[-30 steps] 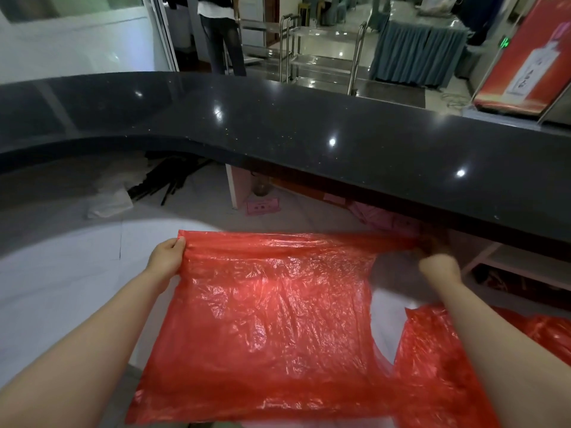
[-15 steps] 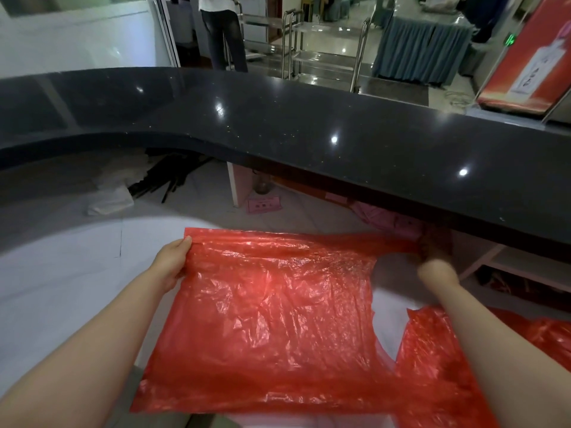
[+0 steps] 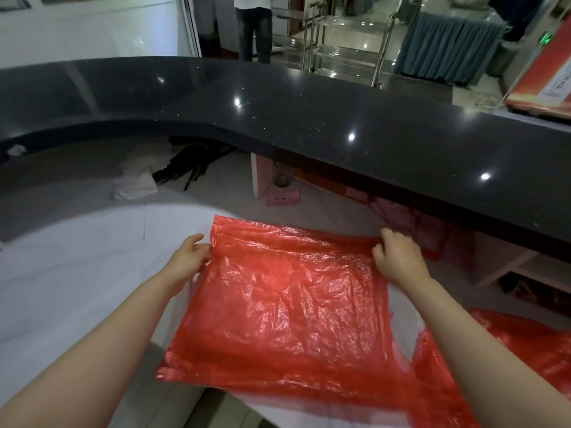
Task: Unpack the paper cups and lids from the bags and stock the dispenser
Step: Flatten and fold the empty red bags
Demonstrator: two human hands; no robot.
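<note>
Both arms outstretched; left hand (image 3: 188,257) and right hand (image 3: 398,257) seemingly pinching.

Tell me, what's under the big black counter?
Under the black counter you can see black sticks, white bags, a pink paper on the floor and a pinkish support panel. Further right it is too dark to tell.

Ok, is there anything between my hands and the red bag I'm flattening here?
Nothing visible. The left hand grips the red bag at its far-left corner, and the right hand rests on its top edge, both in direct contact.
</note>
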